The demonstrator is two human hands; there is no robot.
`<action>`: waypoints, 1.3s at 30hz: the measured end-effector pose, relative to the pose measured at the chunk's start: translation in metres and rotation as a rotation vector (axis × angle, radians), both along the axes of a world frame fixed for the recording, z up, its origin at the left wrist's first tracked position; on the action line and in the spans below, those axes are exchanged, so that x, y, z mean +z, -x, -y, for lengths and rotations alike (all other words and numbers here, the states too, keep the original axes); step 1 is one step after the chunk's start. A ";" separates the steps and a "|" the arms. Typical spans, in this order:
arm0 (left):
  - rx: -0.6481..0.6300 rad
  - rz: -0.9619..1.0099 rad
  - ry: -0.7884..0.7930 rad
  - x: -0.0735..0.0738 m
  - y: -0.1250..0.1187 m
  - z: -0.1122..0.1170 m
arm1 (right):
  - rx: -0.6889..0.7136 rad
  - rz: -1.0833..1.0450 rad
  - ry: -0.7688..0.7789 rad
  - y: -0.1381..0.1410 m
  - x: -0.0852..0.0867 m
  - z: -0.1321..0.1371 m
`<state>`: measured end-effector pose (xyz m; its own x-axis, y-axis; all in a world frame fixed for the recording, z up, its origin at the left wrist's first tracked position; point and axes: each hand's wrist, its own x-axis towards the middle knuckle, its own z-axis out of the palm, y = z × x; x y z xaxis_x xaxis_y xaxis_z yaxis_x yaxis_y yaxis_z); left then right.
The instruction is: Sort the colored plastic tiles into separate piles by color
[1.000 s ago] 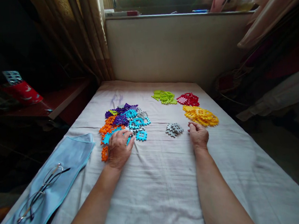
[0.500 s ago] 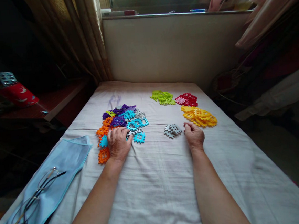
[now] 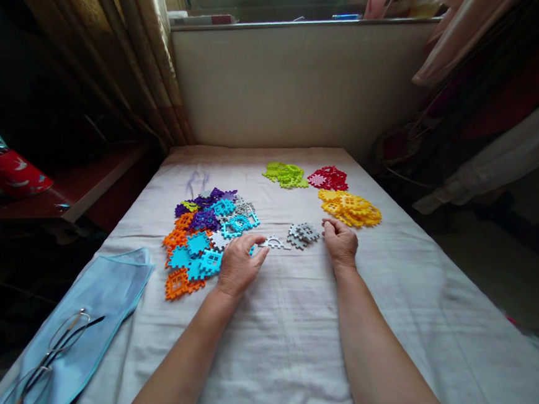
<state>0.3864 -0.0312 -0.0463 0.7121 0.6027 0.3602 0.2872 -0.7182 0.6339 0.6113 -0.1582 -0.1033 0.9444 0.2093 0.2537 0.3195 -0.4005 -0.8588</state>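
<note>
Between the thumb and fingers of my left hand [image 3: 241,263] is a light grey puzzle tile [image 3: 276,243] with toothed edges and an arched cut-out. It lies just left of a small pile of grey tiles [image 3: 302,234]. My right hand [image 3: 340,242] rests closed on the sheet, right of that pile; whether anything is inside its fingers is hidden. Left of my left hand spreads a mixed heap, with blue tiles [image 3: 211,262], orange tiles [image 3: 177,284], purple tiles [image 3: 205,219] and more grey ones.
Sorted piles of green tiles [image 3: 286,174], red tiles [image 3: 328,179] and yellow tiles [image 3: 350,208] lie toward the back right. Eyeglasses [image 3: 49,362] sit on a light blue cloth [image 3: 114,301] at the left edge. A red container [image 3: 13,173] stands on a side cabinet.
My left hand has moved right, out of the mixed heap, with a grey tile now in its fingers. More blue tiles show where it was. My right hand stays beside the grey pile.
</note>
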 end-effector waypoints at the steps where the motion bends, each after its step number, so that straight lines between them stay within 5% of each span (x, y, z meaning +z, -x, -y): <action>1: -0.008 0.013 -0.001 -0.003 -0.009 0.006 | 0.001 -0.001 0.000 0.000 0.000 0.000; 7: -0.030 0.000 -0.038 -0.018 -0.050 0.031 | 0.006 0.021 0.002 0.001 0.001 -0.001; 14: -0.041 -0.121 -0.098 -0.028 -0.055 0.038 | 0.021 0.016 -0.027 0.000 -0.002 -0.002; 21: -0.020 -0.193 -0.204 -0.014 -0.024 0.022 | 0.009 -0.023 -0.015 0.001 0.002 -0.001; 29: 0.343 -0.384 -0.338 -0.002 0.045 -0.046 | 0.010 0.018 0.019 0.002 0.002 -0.001; 39: 0.352 -0.478 -0.366 -0.004 0.048 -0.051 | 0.030 0.029 0.036 -0.001 -0.001 0.000</action>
